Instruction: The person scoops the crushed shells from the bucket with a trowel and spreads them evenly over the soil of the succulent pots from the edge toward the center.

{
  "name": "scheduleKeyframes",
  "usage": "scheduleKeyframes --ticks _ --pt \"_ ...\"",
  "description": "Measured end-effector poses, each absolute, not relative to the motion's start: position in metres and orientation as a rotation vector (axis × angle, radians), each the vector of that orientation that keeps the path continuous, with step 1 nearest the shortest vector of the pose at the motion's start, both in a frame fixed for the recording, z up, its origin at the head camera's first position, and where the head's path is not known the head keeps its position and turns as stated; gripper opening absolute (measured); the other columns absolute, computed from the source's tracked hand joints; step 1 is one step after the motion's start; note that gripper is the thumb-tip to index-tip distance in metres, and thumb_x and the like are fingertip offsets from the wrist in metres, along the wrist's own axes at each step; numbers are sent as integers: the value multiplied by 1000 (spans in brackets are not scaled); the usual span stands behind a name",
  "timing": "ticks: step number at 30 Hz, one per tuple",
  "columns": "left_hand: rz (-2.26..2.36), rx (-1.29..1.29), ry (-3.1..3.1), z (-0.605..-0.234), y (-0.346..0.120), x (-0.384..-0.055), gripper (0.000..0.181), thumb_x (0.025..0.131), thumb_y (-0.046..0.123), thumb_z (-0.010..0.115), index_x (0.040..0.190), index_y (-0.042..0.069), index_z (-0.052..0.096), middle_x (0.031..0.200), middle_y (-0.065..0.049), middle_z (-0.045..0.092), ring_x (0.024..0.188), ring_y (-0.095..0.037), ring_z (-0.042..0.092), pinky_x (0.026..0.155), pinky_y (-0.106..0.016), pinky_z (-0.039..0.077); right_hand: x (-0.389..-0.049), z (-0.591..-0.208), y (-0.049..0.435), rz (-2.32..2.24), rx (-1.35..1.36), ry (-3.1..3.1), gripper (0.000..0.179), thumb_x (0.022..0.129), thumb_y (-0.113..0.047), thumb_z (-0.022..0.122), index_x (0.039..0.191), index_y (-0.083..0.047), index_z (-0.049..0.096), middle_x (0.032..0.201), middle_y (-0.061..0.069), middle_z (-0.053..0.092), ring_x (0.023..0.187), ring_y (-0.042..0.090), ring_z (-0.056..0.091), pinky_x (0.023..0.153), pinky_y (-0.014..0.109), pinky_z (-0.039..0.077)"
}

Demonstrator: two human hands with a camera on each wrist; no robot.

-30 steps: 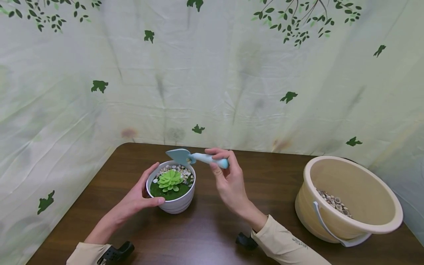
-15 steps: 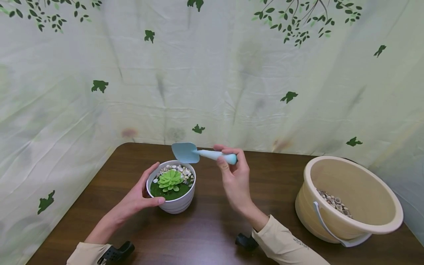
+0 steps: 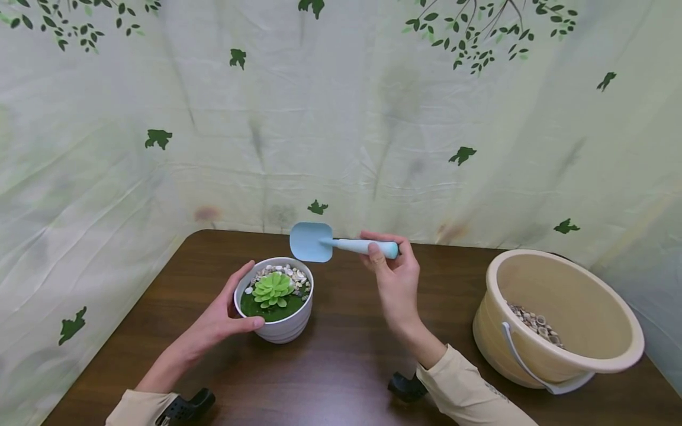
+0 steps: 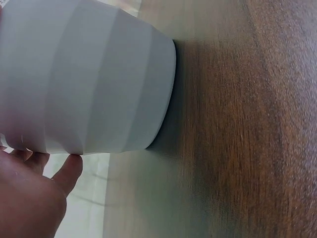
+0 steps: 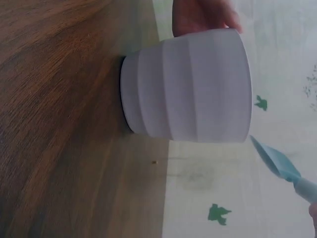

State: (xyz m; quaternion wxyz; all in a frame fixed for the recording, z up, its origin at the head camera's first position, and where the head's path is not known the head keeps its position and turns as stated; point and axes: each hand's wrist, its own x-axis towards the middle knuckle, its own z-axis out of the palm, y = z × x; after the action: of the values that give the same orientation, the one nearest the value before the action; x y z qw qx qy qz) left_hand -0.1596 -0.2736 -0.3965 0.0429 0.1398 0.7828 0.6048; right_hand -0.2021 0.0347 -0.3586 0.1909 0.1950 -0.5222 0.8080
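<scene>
A white ribbed flower pot point(image 3: 286, 329) stands upright on the table, with a green succulent point(image 3: 273, 289), green moss and pale pebbles point(image 3: 288, 273) inside. My left hand point(image 3: 226, 313) grips the pot from the left, thumb over the near side and fingers round the far side. In the left wrist view its fingertips touch the pot's ribbed wall point(image 4: 94, 79). A light blue trowel point(image 3: 346, 245) is in my right hand point(image 3: 396, 281), pinched by the handle between thumb and fingers. Its blade point(image 5: 277, 161) points left, just beyond the pot's back right rim.
On the right of the brown wooden table point(image 3: 341, 378) stands a large beige bucket point(image 3: 501, 349) with a pale handle, holding small brownish stones point(image 3: 535, 324). A leaf-printed curtain point(image 3: 373, 130) hangs behind the table. A tiny crumb point(image 5: 155, 162) lies beside the pot.
My right hand has moved right and slightly back with the trowel, turning the blade from tilted over the pot rim to flat-on behind it. The left hand and pot stay put.
</scene>
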Motion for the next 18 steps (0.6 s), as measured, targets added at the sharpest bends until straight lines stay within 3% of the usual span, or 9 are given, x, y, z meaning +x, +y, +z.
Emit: scheduleKeyframes --ticks 9,18 --pt "1825 453 2438 -398 -272 -160 99 81 9 77 157 16 14 154 -20 21 132 -38 31 90 -18 41 -198 -351 47 2335 471 -1408 25 95 -5 63 112 9 51 114 25 65 107 35 64 87 46 51" --pt "1735 546 2581 -399 -272 -153 102 79 7 80 157 17 15 154 -19 24 134 -39 31 95 -12 32 -186 -339 71 2347 438 -1393 20 95 -4 63 109 7 53 111 26 67 103 34 66 85 47 51"
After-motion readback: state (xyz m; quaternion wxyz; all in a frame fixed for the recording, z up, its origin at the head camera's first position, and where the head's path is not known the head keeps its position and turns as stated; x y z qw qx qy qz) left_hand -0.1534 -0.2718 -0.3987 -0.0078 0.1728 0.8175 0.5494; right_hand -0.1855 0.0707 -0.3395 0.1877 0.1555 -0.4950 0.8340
